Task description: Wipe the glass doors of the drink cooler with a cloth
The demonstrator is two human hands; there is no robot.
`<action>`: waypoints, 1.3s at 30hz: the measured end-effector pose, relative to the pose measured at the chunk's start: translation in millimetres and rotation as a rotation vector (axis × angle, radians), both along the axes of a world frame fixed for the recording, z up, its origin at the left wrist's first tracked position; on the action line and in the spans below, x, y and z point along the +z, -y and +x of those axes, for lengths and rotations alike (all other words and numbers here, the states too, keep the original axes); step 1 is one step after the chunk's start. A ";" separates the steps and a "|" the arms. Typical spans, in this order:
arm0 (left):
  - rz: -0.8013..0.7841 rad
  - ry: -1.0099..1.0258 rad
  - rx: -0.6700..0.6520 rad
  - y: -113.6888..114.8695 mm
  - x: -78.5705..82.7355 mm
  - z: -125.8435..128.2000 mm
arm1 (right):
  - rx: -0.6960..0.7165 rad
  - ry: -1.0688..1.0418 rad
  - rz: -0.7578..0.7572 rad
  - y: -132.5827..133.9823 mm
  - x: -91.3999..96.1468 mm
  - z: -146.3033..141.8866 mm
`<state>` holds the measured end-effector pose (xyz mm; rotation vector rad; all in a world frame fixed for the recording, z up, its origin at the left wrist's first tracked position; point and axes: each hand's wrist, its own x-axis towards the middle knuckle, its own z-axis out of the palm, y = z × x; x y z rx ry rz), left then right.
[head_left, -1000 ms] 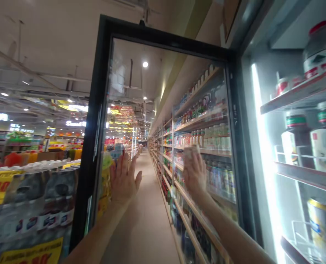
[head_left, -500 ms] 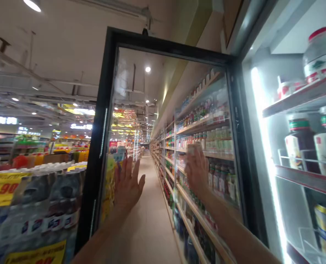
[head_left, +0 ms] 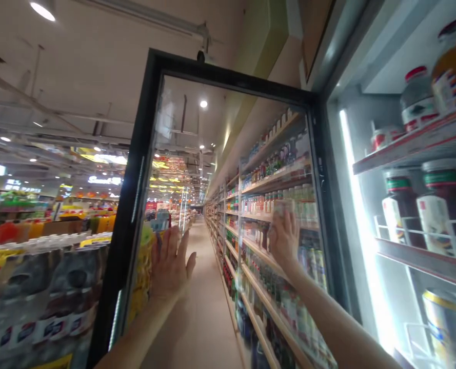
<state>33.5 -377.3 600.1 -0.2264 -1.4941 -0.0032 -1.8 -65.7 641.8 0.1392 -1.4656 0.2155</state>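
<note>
A glass door [head_left: 231, 79] with a black frame stands swung open in front of me. My left hand [head_left: 170, 261] lies flat with fingers spread against the left part of the glass. On the right side of the pane, my right hand [head_left: 284, 238] presses a pale, cloth-like piece [head_left: 284, 206] to the glass. That piece is blurred and shows mostly above and behind the fingers, which point upward. Shelves of bottles [head_left: 277, 197] appear in or through the glass behind my right hand.
To the right is the lit cooler, its shelf [head_left: 423, 261] carrying dark bottles with green-banded caps [head_left: 399, 205]. A bottle with a red cap [head_left: 418, 97] sits higher up. At left stand stacked packs of bottles [head_left: 46, 297]. An aisle floor [head_left: 197, 307] shows through the glass.
My right hand has moved right across the glass with the pale piece, closer to the door's right frame. My left hand stays on the glass. The view has turned slightly right and upward.
</note>
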 end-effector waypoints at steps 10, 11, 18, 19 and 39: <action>0.033 0.094 -0.037 -6.8 78.7 15.3 | -0.008 0.052 -0.284 -32.3 26.5 0.6; 0.021 0.088 -0.036 -8.2 86.2 14.7 | -0.005 0.037 -0.224 -23.9 28.7 1.8; 0.013 0.012 -0.027 -10.2 90.5 12.3 | 0.000 0.013 0.244 -2.6 35.7 6.0; 0.017 0.008 -0.025 -10.3 89.5 12.5 | -0.018 0.023 0.055 -20.1 40.5 4.1; -0.055 -0.026 0.053 -0.5 115.4 15.7 | 0.004 0.051 -0.083 -26.7 117.8 10.1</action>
